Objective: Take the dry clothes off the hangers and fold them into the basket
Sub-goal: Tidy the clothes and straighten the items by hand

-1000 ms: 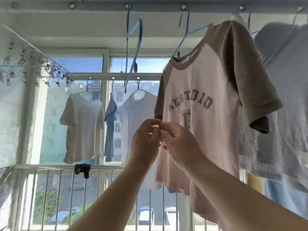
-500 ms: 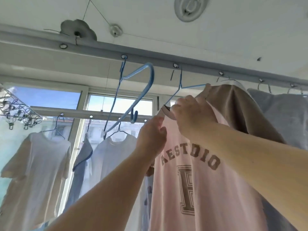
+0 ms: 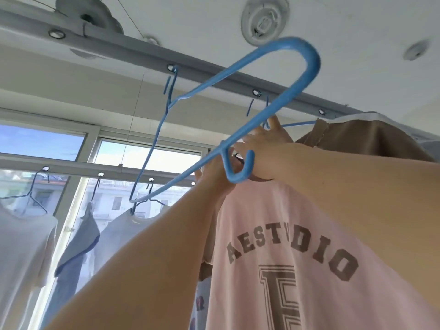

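Under a white ceiling, a grey rail (image 3: 214, 67) carries the pink T-shirt (image 3: 297, 234) on its hanger (image 3: 297, 124). Both hands reach its collar: the right hand (image 3: 264, 148) curls round the neckline, the left hand's (image 3: 214, 177) grip is hidden. An empty blue hanger (image 3: 238, 139) dangles just in front, crowding them; more shirts hang by the window (image 3: 142, 160)

Empty blue hanger (image 3: 240, 75): smooth coating, slight sheen, looks plastic over wire. Rail (image 3: 214, 71): grey painted metal, matt, w/ shiny ringed holes. Pink tee (image 3: 297, 270): soft matt knit cloth; brown sleeve (image 3: 362, 139) same knit; lettering flat matt print. Ceiling (image 3: 345, 67): matt white paint. Far tees (image 3: 21, 239): thin matt cloth, semi-sheer vs. window light.
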### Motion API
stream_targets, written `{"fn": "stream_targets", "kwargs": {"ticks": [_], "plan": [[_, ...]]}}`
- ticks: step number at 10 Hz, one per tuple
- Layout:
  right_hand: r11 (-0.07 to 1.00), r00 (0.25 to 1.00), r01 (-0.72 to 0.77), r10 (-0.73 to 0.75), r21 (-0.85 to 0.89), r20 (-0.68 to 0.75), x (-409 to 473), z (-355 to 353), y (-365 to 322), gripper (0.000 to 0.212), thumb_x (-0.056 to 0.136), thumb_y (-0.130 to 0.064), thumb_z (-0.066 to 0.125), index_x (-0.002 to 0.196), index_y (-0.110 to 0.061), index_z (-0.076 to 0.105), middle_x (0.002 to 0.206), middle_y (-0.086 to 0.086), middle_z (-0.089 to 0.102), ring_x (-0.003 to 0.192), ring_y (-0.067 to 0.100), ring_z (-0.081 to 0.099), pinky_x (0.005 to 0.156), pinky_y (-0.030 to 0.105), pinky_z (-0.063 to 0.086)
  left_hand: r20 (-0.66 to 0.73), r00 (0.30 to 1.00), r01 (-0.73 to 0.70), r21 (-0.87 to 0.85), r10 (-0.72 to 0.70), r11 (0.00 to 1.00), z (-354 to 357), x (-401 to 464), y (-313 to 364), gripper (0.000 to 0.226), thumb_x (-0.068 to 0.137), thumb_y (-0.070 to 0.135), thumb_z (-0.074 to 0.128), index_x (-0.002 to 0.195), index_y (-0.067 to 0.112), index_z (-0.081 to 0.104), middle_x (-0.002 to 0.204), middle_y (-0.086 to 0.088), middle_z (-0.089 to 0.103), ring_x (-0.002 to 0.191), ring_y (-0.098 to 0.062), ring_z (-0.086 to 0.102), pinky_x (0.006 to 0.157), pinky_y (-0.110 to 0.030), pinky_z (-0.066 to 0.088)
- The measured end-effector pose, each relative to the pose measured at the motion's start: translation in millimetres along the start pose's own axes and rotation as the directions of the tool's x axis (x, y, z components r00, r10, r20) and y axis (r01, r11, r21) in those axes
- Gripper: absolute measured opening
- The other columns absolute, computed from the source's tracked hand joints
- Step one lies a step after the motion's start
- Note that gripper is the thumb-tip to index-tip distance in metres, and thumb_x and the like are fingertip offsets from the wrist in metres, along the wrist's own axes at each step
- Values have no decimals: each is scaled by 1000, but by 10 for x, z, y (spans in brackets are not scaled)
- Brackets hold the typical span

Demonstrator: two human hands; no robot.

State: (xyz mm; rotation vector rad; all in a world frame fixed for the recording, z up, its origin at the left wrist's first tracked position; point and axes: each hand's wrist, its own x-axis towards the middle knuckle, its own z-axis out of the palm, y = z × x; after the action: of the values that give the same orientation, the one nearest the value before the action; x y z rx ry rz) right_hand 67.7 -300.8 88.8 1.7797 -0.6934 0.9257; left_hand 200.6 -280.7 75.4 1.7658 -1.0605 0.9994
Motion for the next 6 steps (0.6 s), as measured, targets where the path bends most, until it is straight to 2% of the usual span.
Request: {"fn": "stream_targets", "kwargs": {"ticks": [1,2,3,4,5,6], "plan": [[998,996,57,-59,-37,-60,125,111,31,28,97,-21,39,123,-17,51,126,4,55,127,27,36,108,55,14,21,999,-41,-3,41,999,-14,-46,115,36,99,29,28,128,26,48,129,-4,48,129,-25,36,110,-52,17],[998,994,-43,38,-46,-98,159,195,48,28,96,-27,39,121,-21,52,125,4,52,121,25,39,104,48,21,45,988,-147,24,146,989,58,25,88,36,99,36,30,132,36,45,124,-9,43,124,-28,34,105,-47,27],[995,988,-69,58,-69,-146,190,254,71,31,95,-26,37,121,-24,54,129,5,47,126,26,33,106,50,18,35,985,-161,-115,166,980,134,33,47,33,97,37,38,128,34,49,127,-8,41,124,-27,36,105,-41,30],[995,977,-94,89,-16,-194,171,254,150,30,95,-21,39,117,-25,59,125,5,48,124,26,36,103,48,22,-27,977,-207,-377,213,903,169,28,89,23,96,22,44,114,16,57,119,-9,56,112,-23,51,91,-29,41],[991,966,-124,133,54,-223,183,279,192,25,94,-21,45,112,-26,62,121,5,52,120,26,40,99,45,27,-196,963,-249,-390,185,887,171,-12,143,16,92,20,53,100,9,62,97,-3,63,85,-14,53,62,-8,35],[984,960,-152,170,97,-223,160,286,246,26,94,-19,44,116,-19,58,122,6,53,118,28,43,96,45,31,-296,944,-244,-319,148,916,193,-62,146,19,94,23,52,95,6,62,94,-8,65,82,-16,54,64,-15,35]]}}
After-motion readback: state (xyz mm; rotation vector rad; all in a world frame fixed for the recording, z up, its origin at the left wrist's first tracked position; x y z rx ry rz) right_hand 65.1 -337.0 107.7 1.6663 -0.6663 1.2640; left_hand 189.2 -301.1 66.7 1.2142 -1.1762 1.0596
